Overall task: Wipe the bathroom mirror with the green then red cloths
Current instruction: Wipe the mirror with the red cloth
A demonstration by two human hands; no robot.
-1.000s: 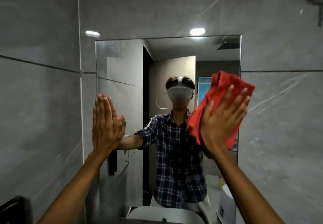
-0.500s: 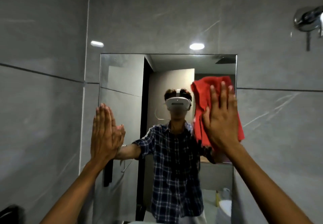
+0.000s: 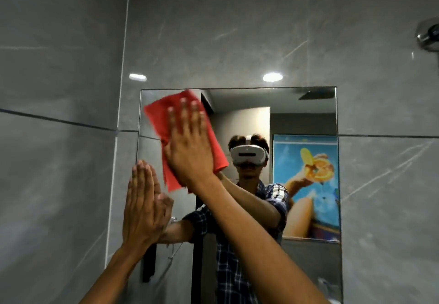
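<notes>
The rectangular bathroom mirror (image 3: 306, 116) hangs on a grey tiled wall. My right hand (image 3: 190, 149) presses the red cloth (image 3: 159, 118) flat against the mirror's upper left corner, fingers spread and blurred by motion. My left hand (image 3: 142, 206) lies flat against the mirror's left edge, lower down, fingers together and holding nothing. No green cloth is in view. The mirror reflects a person in a plaid shirt with a white headset.
Grey marble-look tiles (image 3: 237, 30) surround the mirror. A chrome fixture (image 3: 428, 34) sticks out of the wall at the upper right. A colourful poster (image 3: 308, 180) shows in the mirror's right half.
My right hand has swept the red cloth from the mirror's right side across to its upper left corner. My left hand has stayed on the left edge. The view has tilted upward.
</notes>
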